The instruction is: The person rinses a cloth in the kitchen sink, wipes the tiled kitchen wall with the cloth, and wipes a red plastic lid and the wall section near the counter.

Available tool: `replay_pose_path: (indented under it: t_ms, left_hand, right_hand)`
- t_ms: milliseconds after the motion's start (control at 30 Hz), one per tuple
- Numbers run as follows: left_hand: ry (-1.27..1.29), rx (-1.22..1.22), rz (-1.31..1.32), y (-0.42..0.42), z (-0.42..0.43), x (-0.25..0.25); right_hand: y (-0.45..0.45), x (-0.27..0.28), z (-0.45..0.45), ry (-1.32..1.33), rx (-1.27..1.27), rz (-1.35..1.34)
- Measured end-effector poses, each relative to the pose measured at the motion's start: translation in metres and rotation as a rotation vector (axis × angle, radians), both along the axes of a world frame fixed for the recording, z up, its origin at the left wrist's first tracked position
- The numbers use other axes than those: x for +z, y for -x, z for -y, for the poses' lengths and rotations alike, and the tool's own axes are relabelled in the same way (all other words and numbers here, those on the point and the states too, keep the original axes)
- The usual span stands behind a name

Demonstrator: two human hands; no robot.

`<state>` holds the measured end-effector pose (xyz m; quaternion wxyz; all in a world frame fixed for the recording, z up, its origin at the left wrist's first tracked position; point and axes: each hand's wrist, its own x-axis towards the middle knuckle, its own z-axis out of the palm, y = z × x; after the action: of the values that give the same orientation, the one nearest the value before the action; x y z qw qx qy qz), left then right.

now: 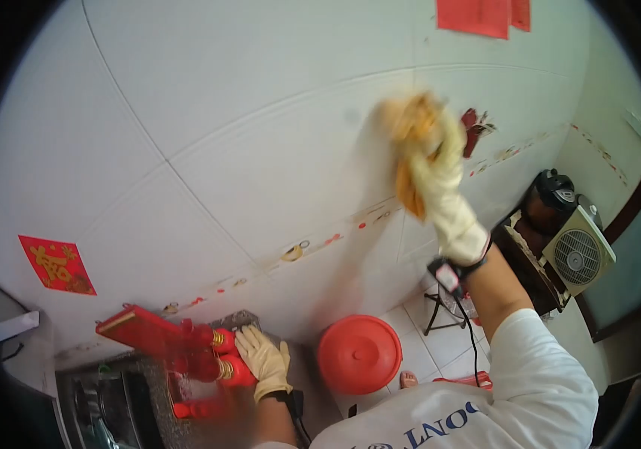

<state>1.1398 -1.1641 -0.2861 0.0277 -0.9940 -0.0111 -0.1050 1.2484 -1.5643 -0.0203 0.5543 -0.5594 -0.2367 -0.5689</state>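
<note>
My right hand (444, 183), in a pale rubber glove, is raised against the tiled wall (275, 150) and closed on a yellow-orange cloth (410, 191). Motion blurs its fingers and the upper part of the cloth. Lower down, my left hand (263, 361) wears a matching glove. Its fingers lie stretched out at the counter's edge, beside red bottles (237, 370) with gold bands at the neck. Whether the fingertips touch the bottles I cannot tell. A red box (137, 329) leans by the wall behind them.
A red lidded bucket (360, 354) stands on the floor below the wall. To the right are a box fan (578, 257), a black appliance (552, 193) and a folding stool (442, 310). A gas stove (111, 408) sits at lower left. Red paper (57, 264) is stuck to the wall.
</note>
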Motion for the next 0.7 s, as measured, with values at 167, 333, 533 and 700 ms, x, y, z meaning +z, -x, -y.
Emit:
replay_pose_path:
  t_ms: [167,333,533,700]
  left_hand:
    - [-0.032,0.026,-0.022,-0.006,0.003,-0.001]
    - [-0.075,0.038,-0.044,-0.004,0.003,-0.003]
    - [-0.021,0.039,-0.052,-0.005,0.004,0.000]
    - [-0.025,0.034,-0.032,-0.007,0.009,0.011]
  right_hand:
    - [-0.032,-0.021,-0.055,0.240,-0.523,-0.063]
    - [-0.005,-0.133,-0.066,0.694,-0.521,0.171]
    - [-0.006,-0.160,0.007,0.066,-0.381,-0.218]
    - [-0.024,-0.166,-0.063,-0.241,-0.341,-0.372]
